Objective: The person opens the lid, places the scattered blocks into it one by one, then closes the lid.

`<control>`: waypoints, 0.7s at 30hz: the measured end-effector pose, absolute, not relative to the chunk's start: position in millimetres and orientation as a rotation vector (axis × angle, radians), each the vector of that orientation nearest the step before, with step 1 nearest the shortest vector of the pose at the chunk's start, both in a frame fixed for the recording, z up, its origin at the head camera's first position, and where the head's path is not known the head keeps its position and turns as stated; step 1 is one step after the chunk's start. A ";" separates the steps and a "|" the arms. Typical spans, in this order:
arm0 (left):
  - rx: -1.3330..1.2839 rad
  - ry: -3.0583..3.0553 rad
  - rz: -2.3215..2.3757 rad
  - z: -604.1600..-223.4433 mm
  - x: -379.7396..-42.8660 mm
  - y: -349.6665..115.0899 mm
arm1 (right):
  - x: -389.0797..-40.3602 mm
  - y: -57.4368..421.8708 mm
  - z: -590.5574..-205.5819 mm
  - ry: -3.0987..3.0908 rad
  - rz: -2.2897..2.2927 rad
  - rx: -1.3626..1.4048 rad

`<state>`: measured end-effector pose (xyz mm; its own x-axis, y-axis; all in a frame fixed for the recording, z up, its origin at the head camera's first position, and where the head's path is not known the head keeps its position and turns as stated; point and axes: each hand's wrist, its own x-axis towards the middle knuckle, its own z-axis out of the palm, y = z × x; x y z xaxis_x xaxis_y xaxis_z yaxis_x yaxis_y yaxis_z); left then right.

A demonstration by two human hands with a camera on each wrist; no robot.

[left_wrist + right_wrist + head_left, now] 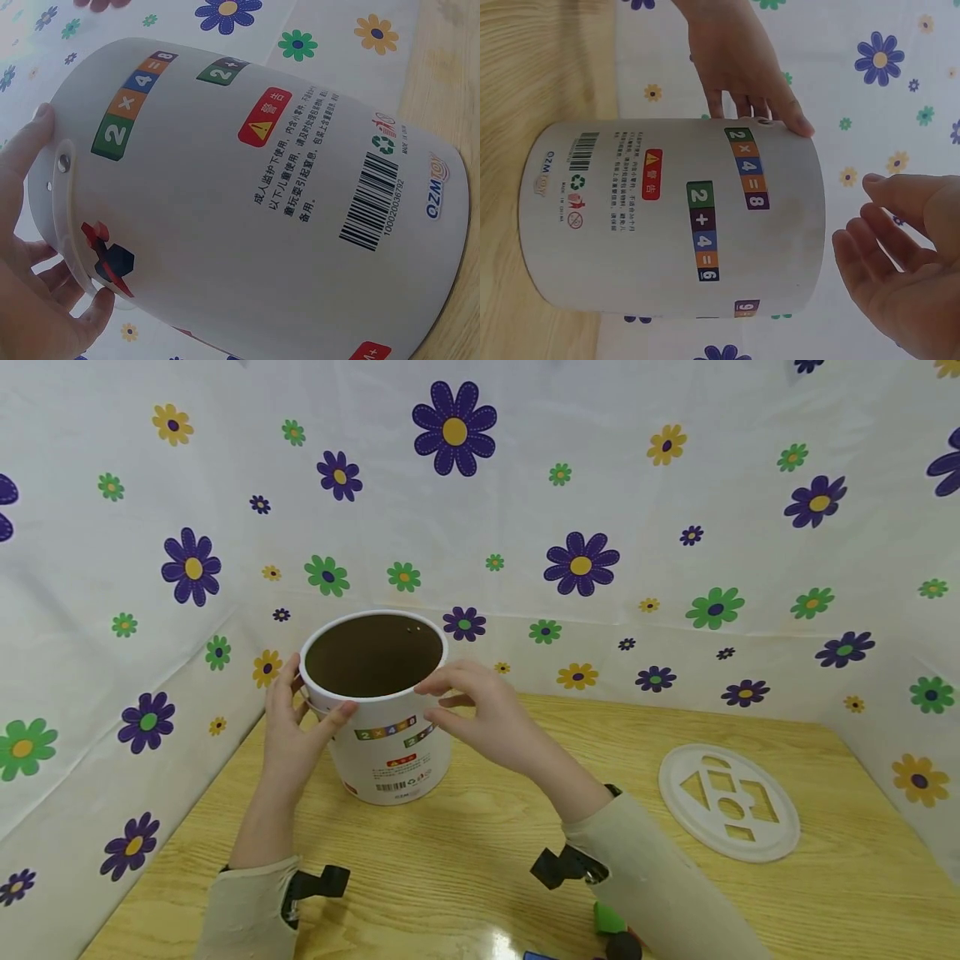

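A white toy bucket point(393, 743) stands upright and uncovered near the back wall, its inside dark. Printed sums, a barcode and a red warning label mark its side. My left hand point(296, 718) grips the bucket's left side near the rim, thumb along the front and fingers round the side. In the left wrist view its fingers lie beside the clear strap handle point(66, 202). My right hand point(487, 714) is at the rim's right side, fingers loosely bent. The right wrist view shows this hand point(900, 262) just off the rim with nothing in it.
A white shape-sorter lid point(675, 793) with cut-out shapes lies on the wooden table point(450, 860) at right. By the right forearm, at the near edge, are a green block point(608, 918), a dark round piece point(624, 947) and a blue piece point(537, 956). Flowered cloth point(510, 510) surrounds the table.
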<state>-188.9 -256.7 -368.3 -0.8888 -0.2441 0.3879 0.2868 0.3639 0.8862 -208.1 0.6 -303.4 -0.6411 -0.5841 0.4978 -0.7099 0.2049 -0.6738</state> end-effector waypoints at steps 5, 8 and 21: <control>-0.026 -2.170 -1.550 -367.7 -188.9 -256.4 | -192.8 24.8 -315.7 -2.387 1.464 1.304; -0.021 -2.173 -1.552 -367.3 -188.8 -256.1 | -182.6 41.7 -325.4 -2.436 1.503 1.321; -0.018 -2.186 -1.553 -366.8 -188.0 -255.0 | -148.4 112.8 -369.7 -2.478 1.752 1.389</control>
